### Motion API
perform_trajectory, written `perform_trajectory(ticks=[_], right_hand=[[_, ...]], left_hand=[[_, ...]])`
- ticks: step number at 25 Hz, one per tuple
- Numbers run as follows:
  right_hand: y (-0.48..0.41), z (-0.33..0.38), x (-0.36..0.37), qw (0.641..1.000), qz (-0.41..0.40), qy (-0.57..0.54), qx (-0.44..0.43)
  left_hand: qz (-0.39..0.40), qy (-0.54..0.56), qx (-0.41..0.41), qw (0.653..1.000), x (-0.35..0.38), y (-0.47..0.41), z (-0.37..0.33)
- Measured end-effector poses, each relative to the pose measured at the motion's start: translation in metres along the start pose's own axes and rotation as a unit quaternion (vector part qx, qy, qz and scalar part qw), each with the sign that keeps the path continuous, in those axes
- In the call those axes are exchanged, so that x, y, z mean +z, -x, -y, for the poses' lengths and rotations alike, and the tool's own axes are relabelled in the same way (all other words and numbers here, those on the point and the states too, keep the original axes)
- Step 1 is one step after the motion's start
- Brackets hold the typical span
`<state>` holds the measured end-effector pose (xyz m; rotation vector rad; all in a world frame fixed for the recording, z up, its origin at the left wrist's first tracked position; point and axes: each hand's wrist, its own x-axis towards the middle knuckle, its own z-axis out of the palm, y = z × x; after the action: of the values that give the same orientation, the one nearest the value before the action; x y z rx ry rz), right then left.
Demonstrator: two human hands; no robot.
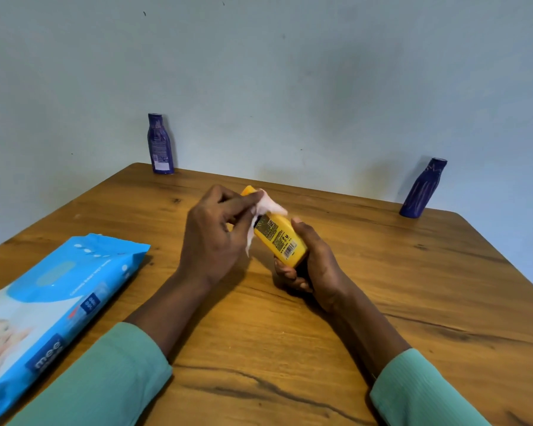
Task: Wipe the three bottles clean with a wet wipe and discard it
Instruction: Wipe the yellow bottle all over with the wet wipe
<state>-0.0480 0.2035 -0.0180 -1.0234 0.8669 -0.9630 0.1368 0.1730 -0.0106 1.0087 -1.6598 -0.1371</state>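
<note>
Nearest you, the pack of wipes (59, 302) lies flat at the left of the desk (413, 302), well apart from the work. At mid-desk, your right hand (314, 265) has its grip closed round the base of the yellow bottle (279, 238), which is raised off the desk and tilted, cap end pointing away and to the left. Your left hand (213, 241) has a narrow grip pinching the wet wipe (268, 206) against the bottle's upper part, with a loose tail hanging below the fingers. Judged as wiping the first bottle. Recommendation: gather the hanging tail into the pinch so more cloth meets the surface, draw the wipe from cap end down toward the base, and turn the bottle in the right grip so the printed label and the far side are both covered. Shift the right grip to expose the base, which it hides. At the far edge, the left purple bottle (160, 146) and the right purple bottle (422, 189) stand upright, well apart, awaiting attention.
</note>
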Motion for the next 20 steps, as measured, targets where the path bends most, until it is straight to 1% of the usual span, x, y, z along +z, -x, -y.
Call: perform_trajectory(ticks=[3, 5, 7, 9, 10, 11, 12, 14, 17, 20], right_hand=[[0.004, 0.001, 0.001, 1.000, 0.002, 0.008, 0.008], [0.004, 0.000, 0.003, 1.000, -0.006, 0.009, -0.001], [0.001, -0.002, 0.004, 1.000, -0.017, 0.006, -0.025], [-0.002, -0.002, 0.003, 0.998, -0.035, -0.004, -0.044], [-0.003, -0.001, 0.002, 0.998, -0.045, -0.013, -0.042], [-0.003, -0.001, 0.001, 0.998, -0.049, -0.025, -0.037], [-0.002, 0.001, 0.000, 0.998, -0.046, -0.034, -0.033], [-0.001, 0.002, -0.002, 0.999, -0.028, -0.033, -0.025], [0.000, 0.003, -0.002, 1.000, -0.020, -0.010, -0.008], [0.002, 0.004, -0.001, 1.000, -0.026, -0.003, -0.001]], left_hand=[[-0.049, 0.004, -0.069, 0.996, -0.004, -0.004, 0.008], [-0.055, 0.006, -0.089, 0.994, -0.001, -0.001, 0.005], [-0.024, -0.013, -0.046, 0.999, 0.006, 0.007, -0.005], [0.029, -0.029, 0.029, 0.999, 0.018, 0.019, -0.019], [0.043, -0.030, 0.055, 0.997, 0.023, 0.024, -0.024], [0.044, -0.024, 0.063, 0.997, 0.026, 0.024, -0.026], [0.033, -0.013, 0.053, 0.998, 0.026, 0.022, -0.026], [-0.015, 0.004, -0.002, 1.000, 0.020, 0.014, -0.020], [-0.076, -0.010, -0.071, 0.994, 0.007, 0.002, -0.002], [-0.081, -0.036, -0.091, 0.992, 0.003, -0.001, 0.003]])
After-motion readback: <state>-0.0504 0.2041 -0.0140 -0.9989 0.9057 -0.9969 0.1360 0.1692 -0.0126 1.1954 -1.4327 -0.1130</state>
